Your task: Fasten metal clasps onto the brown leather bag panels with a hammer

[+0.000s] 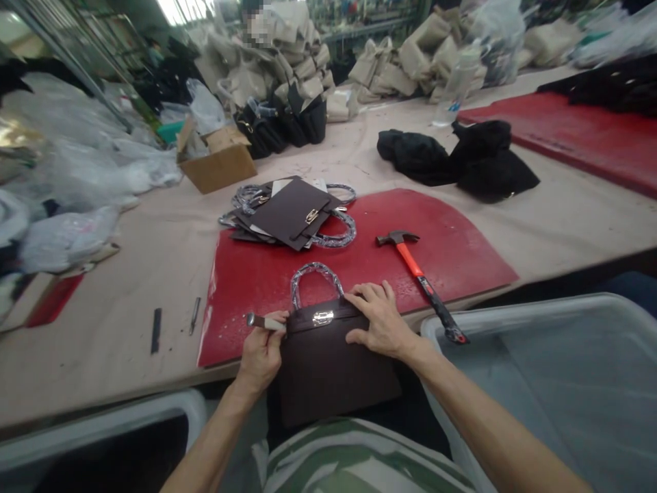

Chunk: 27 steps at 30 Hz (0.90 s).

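A dark brown handbag panel (336, 370) lies at the table's front edge and hangs over toward my body. It has a gold metal clasp (323, 318) and a looped handle (314, 268) wrapped in clear plastic. At the panel's upper left corner, my left hand (261, 359) pinches a short strap (267, 322) with a metal end and a pale side. My right hand (382, 322) rests on the upper right part of the panel, fingers spread and thumb apart. To the right lies a claw hammer (410, 263) with an orange and black handle.
A red mat (426, 226) lies under a pile of similar brown panels (292, 209). Left are a dark strip (156, 330) and a small metal tool (194, 316). Farther back are a cardboard box (220, 168) and black cloth pieces (462, 161). Grey bins (564, 308) flank me.
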Tool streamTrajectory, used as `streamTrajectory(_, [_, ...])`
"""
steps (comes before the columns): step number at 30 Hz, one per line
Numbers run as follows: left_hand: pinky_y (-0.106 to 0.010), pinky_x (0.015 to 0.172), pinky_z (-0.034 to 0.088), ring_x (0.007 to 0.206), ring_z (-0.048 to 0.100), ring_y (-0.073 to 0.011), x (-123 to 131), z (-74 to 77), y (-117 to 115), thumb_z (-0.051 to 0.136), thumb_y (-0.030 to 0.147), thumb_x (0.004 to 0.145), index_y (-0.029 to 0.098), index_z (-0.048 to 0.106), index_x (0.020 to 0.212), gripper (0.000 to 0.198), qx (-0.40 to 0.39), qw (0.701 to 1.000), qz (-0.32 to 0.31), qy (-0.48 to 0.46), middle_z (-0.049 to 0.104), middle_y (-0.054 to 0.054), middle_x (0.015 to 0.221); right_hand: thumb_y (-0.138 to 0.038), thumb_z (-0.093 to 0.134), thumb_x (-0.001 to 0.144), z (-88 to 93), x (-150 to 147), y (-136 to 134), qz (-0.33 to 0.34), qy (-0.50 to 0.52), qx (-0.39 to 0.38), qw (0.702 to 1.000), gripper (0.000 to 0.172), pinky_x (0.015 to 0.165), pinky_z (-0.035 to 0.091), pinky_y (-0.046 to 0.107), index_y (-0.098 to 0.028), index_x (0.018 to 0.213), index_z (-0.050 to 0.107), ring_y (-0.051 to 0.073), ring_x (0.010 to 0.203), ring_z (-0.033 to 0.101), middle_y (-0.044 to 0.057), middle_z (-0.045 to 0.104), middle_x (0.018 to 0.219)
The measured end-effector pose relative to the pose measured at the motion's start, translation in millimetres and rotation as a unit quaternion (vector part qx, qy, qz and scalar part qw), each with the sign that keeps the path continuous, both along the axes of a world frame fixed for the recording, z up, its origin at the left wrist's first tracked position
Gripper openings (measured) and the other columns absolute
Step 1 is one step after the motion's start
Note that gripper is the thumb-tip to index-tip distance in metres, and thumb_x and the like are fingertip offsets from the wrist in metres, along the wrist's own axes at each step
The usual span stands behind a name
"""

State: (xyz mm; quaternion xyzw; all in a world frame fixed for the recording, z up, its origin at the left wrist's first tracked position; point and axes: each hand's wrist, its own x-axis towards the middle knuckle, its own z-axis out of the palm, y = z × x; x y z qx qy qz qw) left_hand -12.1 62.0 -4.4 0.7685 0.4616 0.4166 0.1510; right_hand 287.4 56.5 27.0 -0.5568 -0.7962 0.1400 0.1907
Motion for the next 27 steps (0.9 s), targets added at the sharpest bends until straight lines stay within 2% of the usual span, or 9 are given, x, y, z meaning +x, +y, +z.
streamTrajectory(4, [-0.04,0.093,0.058,0.103,0.069,-0.0209,-0.9,0.5,1.6,0.047,0.02,0.096,0.018,0.061,0.103,0.016,-0.003,1.0,0.003,0.006,0.071,-0.009,0.106,-0.048,0.084,0.07,1.2,12.7,-1.9,-0.03,0.002,-0.001,1.0,0.073,0.114,0.017,0.061,-0.022,0.132,0.057,0.032,0.123,0.044,0.012,0.052,0.131])
streamTrajectory(11, [-0.038,0.09,0.059,0.101,0.07,-0.0204,-1.3,6.1,2.5,0.048,0.021,0.096,0.018,0.061,0.099,0.014,0.002,1.0,-0.001,0.013,0.072,-0.008,0.104,-0.044,0.086,0.07,-2.9,7.3,-6.0,-0.044,0.02,0.007,0.999,0.065,0.115,0.018,0.059,-0.021,0.125,0.062,0.03,0.118,0.047,0.011,0.057,0.123])
streamTrajectory(19, [-0.04,0.092,0.059,0.102,0.069,-0.0204,2.1,10.9,-0.1,0.048,0.02,0.096,0.018,0.059,0.1,0.012,-0.012,1.0,0.002,0.016,0.071,-0.009,0.106,-0.043,0.087,0.068,-3.6,18.4,-2.7,-0.023,0.008,-0.005,1.0,0.068,0.114,0.017,0.066,-0.027,0.129,0.063,0.033,0.127,0.043,0.011,0.052,0.135])
streamTrajectory(27, [-0.037,0.093,0.058,0.104,0.068,-0.0192,4.2,11.4,-2.4,0.047,0.015,0.096,0.019,0.058,0.101,0.013,0.004,1.0,-0.006,0.018,0.07,-0.007,0.108,-0.036,0.091,0.064,-5.5,14.2,-3.1,-0.047,0.017,0.015,0.999,0.066,0.115,0.02,0.061,-0.027,0.125,0.067,0.032,0.125,0.044,0.01,0.056,0.132])
